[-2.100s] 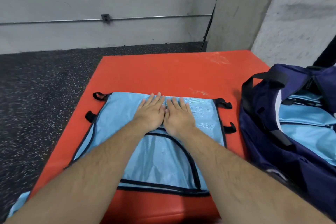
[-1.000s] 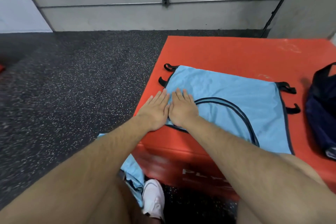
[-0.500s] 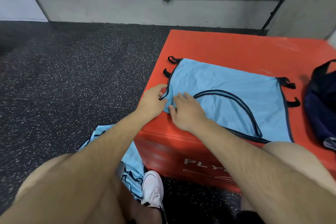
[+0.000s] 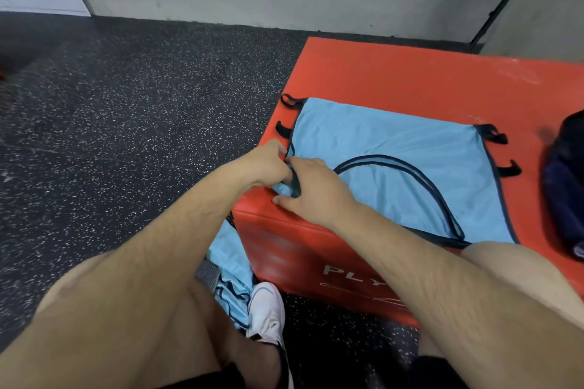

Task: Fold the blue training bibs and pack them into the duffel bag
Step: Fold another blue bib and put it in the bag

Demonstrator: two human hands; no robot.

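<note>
1. Floor level: a white shoe (image 4: 267, 309) stands on the speckled floor. A second bib (image 4: 230, 262) lies crumpled just beside it at the foot of the box, not yet folded.
2. Writing: the near face of the red box (image 4: 410, 73) shows white letters reading "PLY". The rest is hidden behind the right forearm, and the line beneath is too blurred to read.
3. Grip: the left hand (image 4: 268, 164) and right hand (image 4: 313, 186) meet at the near-left corner of the blue bib (image 4: 395, 142), which lies flat on the box top. Both curl their fingers in and pinch the bunched corner with its dark trim.
4. Step: this looks like the start of a fold. The next move likely calls for lifting this side and carrying it across toward the looped right edge, keeping the edges matched, since the thin fabric may slip.
5. Destination: the navy duffel bag (image 4: 565, 183) sits at the right edge, well apart from the hands, and its inside is out of view.
</note>
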